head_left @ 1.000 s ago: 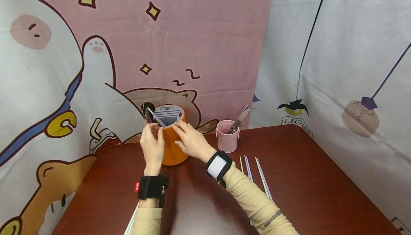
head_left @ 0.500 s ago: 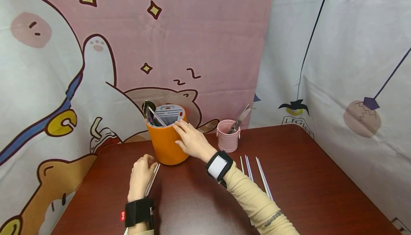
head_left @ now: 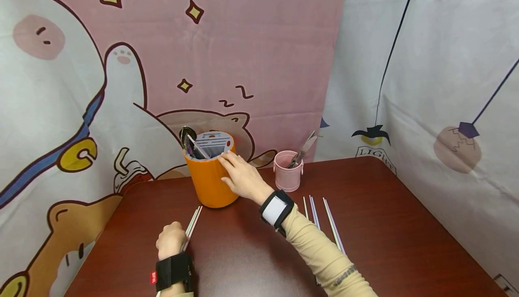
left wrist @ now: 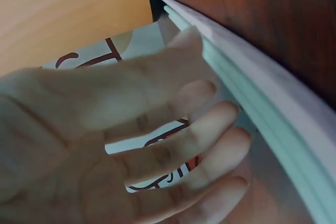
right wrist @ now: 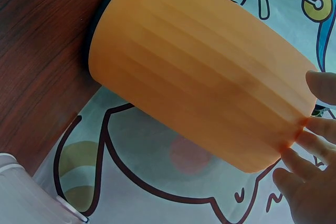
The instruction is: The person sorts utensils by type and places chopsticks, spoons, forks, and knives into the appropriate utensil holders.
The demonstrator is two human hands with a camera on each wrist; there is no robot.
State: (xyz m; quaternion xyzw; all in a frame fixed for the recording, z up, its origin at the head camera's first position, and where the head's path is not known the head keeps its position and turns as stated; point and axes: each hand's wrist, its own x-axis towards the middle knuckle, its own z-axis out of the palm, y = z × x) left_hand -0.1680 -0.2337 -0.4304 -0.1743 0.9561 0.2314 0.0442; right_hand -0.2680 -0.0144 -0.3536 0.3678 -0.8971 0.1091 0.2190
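Observation:
My left hand [head_left: 171, 239] is low over the table's left side, beside pale green and pinkish chopsticks [head_left: 194, 221]. In the left wrist view its fingers [left wrist: 194, 145] are loosely bent with nothing between them. The thumb tip lies close to the chopsticks [left wrist: 236, 72]; whether it touches them I cannot tell. My right hand [head_left: 245, 177] rests its fingertips on the near right rim of an orange utensil holder [head_left: 211, 182], fingers fairly straight. Inside the holder, a dark round-headed utensil [head_left: 187, 135] and a pale slim handle [head_left: 198, 146] lean left beside a grey slotted insert [head_left: 215, 140].
A small pink bucket [head_left: 287, 179] with metal-looking utensils [head_left: 303, 150] stands right of the holder. More chopsticks [head_left: 333, 225] lie on the table beside my right forearm. A printed cloth [head_left: 267, 53] hangs behind the brown table [head_left: 389, 234].
My left hand has left the holder's rim and come down toward me, beside the chopsticks on the left. My right hand stays on the rim.

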